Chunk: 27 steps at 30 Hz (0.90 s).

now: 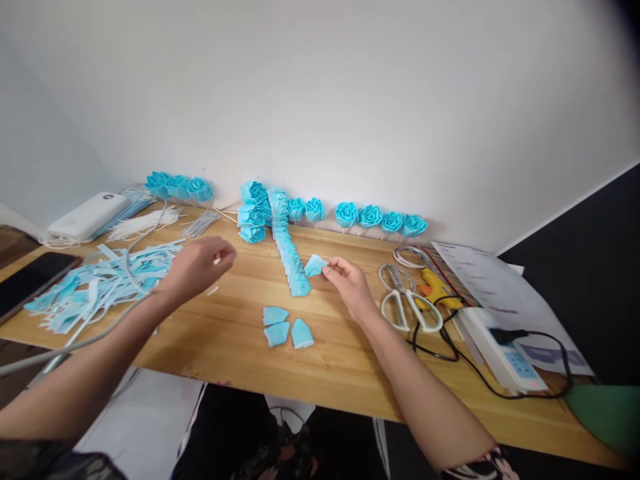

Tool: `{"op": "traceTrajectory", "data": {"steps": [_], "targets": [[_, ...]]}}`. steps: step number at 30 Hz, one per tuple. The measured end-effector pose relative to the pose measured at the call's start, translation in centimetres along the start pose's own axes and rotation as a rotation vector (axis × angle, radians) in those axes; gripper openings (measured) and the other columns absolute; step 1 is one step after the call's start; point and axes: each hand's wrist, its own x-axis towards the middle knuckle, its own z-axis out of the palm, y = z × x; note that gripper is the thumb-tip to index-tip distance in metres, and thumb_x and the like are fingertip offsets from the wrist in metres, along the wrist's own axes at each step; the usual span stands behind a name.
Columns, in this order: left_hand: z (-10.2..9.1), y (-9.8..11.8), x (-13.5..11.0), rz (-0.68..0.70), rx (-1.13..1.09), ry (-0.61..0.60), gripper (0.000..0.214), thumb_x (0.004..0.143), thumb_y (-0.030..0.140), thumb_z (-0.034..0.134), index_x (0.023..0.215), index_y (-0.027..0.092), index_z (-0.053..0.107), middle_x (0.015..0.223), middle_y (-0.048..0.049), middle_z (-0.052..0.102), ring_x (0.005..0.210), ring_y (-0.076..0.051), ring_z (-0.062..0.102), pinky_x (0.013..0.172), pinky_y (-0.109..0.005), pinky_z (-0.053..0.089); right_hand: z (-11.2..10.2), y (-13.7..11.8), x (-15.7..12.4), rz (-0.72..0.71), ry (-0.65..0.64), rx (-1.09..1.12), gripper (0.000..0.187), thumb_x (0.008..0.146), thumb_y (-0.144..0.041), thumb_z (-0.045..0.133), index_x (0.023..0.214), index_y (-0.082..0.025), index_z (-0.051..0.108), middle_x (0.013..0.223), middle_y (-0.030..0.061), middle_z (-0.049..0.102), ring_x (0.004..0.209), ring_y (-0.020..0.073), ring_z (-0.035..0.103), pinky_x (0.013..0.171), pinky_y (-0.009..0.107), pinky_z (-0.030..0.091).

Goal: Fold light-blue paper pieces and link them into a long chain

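Note:
Between the thumb and fingers of my right hand [350, 283] is a light-blue petal piece [315, 265], held just above the table. It is close to the lower end of a long overlapping row of blue petal pieces [290, 257]. Three loose pieces lie nearer me, among them one cut petal [302, 333]. My left hand [203, 263] hovers with its fingers curled together, beside a heap of blue and white scrap strips [110, 283]. Whether anything small is in its fingers I cannot make out.
Finished blue flowers [370, 216] line the wall. To the right lie scissors [400, 293], a yellow glue gun [437, 290], a power strip [503, 357] with a black cord, and paper [500, 293]. A phone [35, 283], white power bank [87, 217] and cable [130, 267] are left.

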Motion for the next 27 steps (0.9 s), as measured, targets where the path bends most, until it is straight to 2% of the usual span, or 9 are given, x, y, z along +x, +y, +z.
{"op": "traceTrajectory", "data": {"steps": [5, 8, 10, 13, 15, 18, 21, 24, 27], "targets": [[-2.7, -5.1, -3.7, -0.153, 0.216, -0.107, 0.037, 0.089, 0.043, 0.040, 0.072, 0.018, 0.062, 0.073, -0.0002, 0.060, 0.068, -0.014, 0.051, 0.063, -0.024, 0.032, 0.3, -0.2, -0.1, 0.047, -0.037, 0.098, 0.018, 0.073, -0.037, 0.062, 0.075, -0.020, 0.059, 0.073, 0.0015, 0.068, 0.071, 0.0175, 0.065, 0.073, 0.032, 0.051], [-3.3, -6.5, -4.9, -0.210, 0.323, -0.075, 0.039, 0.089, 0.045, 0.038, 0.079, 0.018, 0.063, 0.083, -0.0010, 0.060, 0.080, -0.019, 0.053, 0.070, -0.026, 0.036, 0.4, -0.1, 0.0, 0.060, -0.023, 0.112, 0.018, 0.072, -0.036, 0.064, 0.076, -0.019, 0.061, 0.071, 0.0009, 0.067, 0.069, 0.0167, 0.064, 0.074, 0.032, 0.051], [-3.3, -6.7, -5.0, -0.167, 0.388, -0.014, 0.034, 0.087, 0.043, 0.042, 0.094, 0.018, 0.064, 0.100, -0.0040, 0.061, 0.095, -0.025, 0.053, 0.080, -0.033, 0.040, 0.3, -0.1, 0.1, 0.065, -0.013, 0.117, 0.018, 0.070, -0.035, 0.065, 0.077, -0.019, 0.062, 0.071, 0.0004, 0.067, 0.068, 0.0157, 0.063, 0.073, 0.031, 0.051], [-2.4, -5.2, -4.6, -0.033, 0.395, 0.080, 0.038, 0.088, 0.038, 0.042, 0.111, 0.015, 0.061, 0.116, -0.0110, 0.058, 0.108, -0.029, 0.052, 0.091, -0.039, 0.039, 0.0, -0.2, 0.2, 0.071, -0.051, 0.109, 0.018, 0.071, -0.033, 0.063, 0.081, -0.017, 0.065, 0.075, 0.0012, 0.068, 0.068, 0.0146, 0.062, 0.073, 0.030, 0.050], [-1.2, -3.1, -4.0, 0.069, 0.274, 0.090, 0.035, 0.087, 0.037, 0.043, 0.107, 0.016, 0.064, 0.108, -0.0104, 0.064, 0.101, -0.026, 0.057, 0.089, -0.037, 0.041, -0.3, -0.2, 0.1, 0.091, -0.128, 0.080, 0.021, 0.074, -0.033, 0.061, 0.085, -0.017, 0.067, 0.078, 0.0025, 0.070, 0.069, 0.0147, 0.062, 0.071, 0.029, 0.050], [1.1, 0.9, -2.8, 0.198, 0.034, -0.051, 0.027, 0.086, 0.030, 0.045, 0.092, 0.019, 0.069, 0.085, -0.0061, 0.071, 0.075, -0.018, 0.062, 0.075, -0.030, 0.044, -0.8, -0.1, 0.0, 0.087, -0.307, -0.008, 0.024, 0.079, -0.032, 0.057, 0.091, -0.017, 0.070, 0.085, 0.0041, 0.072, 0.073, 0.0156, 0.063, 0.069, 0.029, 0.050], [3.3, 4.3, -1.1, 0.210, -0.177, -0.173, 0.025, 0.085, 0.024, 0.047, 0.091, 0.019, 0.071, 0.078, -0.0037, 0.071, 0.064, -0.013, 0.059, 0.062, -0.024, 0.041, -1.0, 0.1, -0.1, 0.002, -0.446, -0.131, 0.024, 0.081, -0.027, 0.056, 0.099, -0.019, 0.069, 0.092, 0.0037, 0.072, 0.078, 0.0155, 0.064, 0.071, 0.028, 0.049], [5.2, 6.2, 0.8, 0.192, -0.317, -0.271, 0.023, 0.083, 0.022, 0.050, 0.088, 0.018, 0.071, 0.069, -0.0009, 0.068, 0.058, -0.011, 0.055, 0.055, -0.020, 0.036, -0.9, 0.0, -0.3, -0.069, -0.456, -0.289, 0.022, 0.079, -0.021, 0.056, 0.098, -0.021, 0.068, 0.082, 0.0009, 0.070, 0.070, 0.0138, 0.062, 0.064, 0.025, 0.046], [6.4, 6.6, 2.0, 0.181, -0.398, -0.288, 0.019, 0.081, 0.024, 0.054, 0.082, 0.016, 0.071, 0.060, 0.0009, 0.061, 0.054, -0.009, 0.048, 0.052, -0.019, 0.032, -0.8, -0.4, -0.4, -0.128, -0.452, -0.417, 0.016, 0.079, -0.019, 0.056, 0.090, -0.021, 0.068, 0.078, -0.0004, 0.070, 0.067, 0.0133, 0.061, 0.061, 0.023, 0.044]]}}
